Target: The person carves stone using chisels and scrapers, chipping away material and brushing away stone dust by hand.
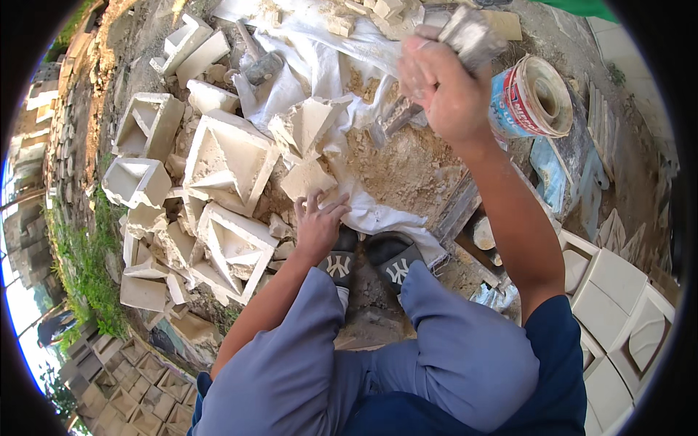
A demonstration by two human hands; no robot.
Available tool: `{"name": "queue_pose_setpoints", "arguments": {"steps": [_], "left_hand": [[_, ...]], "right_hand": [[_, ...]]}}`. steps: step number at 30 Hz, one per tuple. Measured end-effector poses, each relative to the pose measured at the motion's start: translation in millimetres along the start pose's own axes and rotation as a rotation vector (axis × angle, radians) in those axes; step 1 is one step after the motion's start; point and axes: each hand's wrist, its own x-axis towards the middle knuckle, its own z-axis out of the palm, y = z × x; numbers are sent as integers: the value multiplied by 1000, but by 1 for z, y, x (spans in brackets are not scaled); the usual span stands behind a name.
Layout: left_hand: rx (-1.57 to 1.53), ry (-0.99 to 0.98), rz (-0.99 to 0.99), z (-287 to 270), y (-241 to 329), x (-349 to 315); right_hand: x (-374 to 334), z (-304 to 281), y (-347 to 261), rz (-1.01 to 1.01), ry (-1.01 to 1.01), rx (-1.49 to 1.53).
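Note:
My left hand (318, 227) is low in front of my feet with its fingers spread, the tips at the near edge of a broken cream block (308, 179). Another jagged cream piece (309, 125) stands against that block's far side. Raised at the upper right, my right hand (447, 87) is closed around a dusty grey tool with a blocky end (471, 38); blur and my fist hide its exact kind. Below that fist, a grey flat-ended metal piece (396, 122) shows over the rubble; I cannot tell whether it belongs to the tool.
Broken hollow blocks (231, 161) pile up on the left. A mallet (260, 62) lies on the white sheet (305, 65), beyond them. A paint bucket (534, 98) stands at right, near a wooden frame (465, 211). Cream blocks (611, 291) line the lower right.

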Motion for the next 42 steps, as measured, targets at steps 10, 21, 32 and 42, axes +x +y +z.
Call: {"name": "queue_pose_setpoints", "arguments": {"steps": [10, 21, 32, 42], "left_hand": [[-84, -81, 28, -7, -4, 5], [-458, 80, 108, -84, -46, 53], [-492, 246, 334, -152, 12, 132], [-1196, 227, 310, -121, 29, 123]], "right_hand": [[-14, -15, 29, 138, -34, -156], [-28, -6, -4, -46, 468, 40], [-10, 38, 2, -4, -243, -373], [-128, -45, 58, -21, 78, -1099]]}}
